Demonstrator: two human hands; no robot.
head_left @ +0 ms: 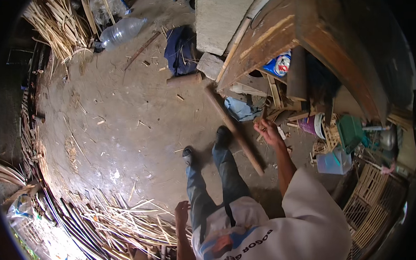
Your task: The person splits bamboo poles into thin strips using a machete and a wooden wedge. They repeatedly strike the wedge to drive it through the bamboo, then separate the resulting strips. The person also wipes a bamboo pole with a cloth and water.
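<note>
My right hand [269,131] is raised over the floor in front of me, its fingers closed round a slim brown stick-like tool [264,112] that points away from me; its exact kind is unclear. Just left of that hand a long brown bamboo pole [236,131] lies slantwise on the floor beside my foot. My left hand [182,212] hangs by my left thigh, fingers loosely bent and apart, with nothing visible in it. A light blue cloth [240,109] lies beyond the pole.
Split bamboo strips [133,221] pile up at the near left. Far left stand a bundle of strips [59,29] and a clear plastic bottle [124,32]. A dark cloth [180,50] lies ahead. To the right are a wooden frame [339,54], a green basket [350,133] and a clear tub [332,162].
</note>
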